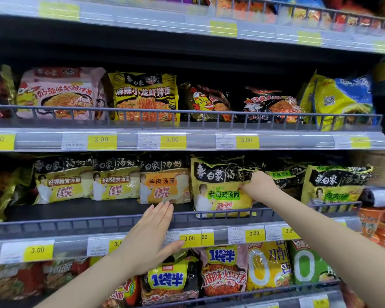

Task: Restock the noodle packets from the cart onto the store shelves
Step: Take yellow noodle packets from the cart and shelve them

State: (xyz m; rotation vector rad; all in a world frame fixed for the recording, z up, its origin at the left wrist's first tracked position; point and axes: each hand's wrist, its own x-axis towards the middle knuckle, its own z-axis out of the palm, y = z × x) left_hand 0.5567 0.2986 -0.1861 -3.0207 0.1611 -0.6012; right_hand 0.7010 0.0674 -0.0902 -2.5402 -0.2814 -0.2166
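The right hand point(259, 185) gripped a yellow chicken-soup noodle packet point(223, 192) by its right edge, fingers curled round the wrapper, the packet standing upright on the middle shelf point(98, 211) just behind the wire front rail point(76, 223). The left hand point(150, 236) hovered flat in front of that rail, fingers straight and close together, holding nothing; whether its fingertips touched the orange mutton-soup packet point(165, 185) beside them was hard to judge. Yellow price tags point(189, 238) lined the shelf edge below.
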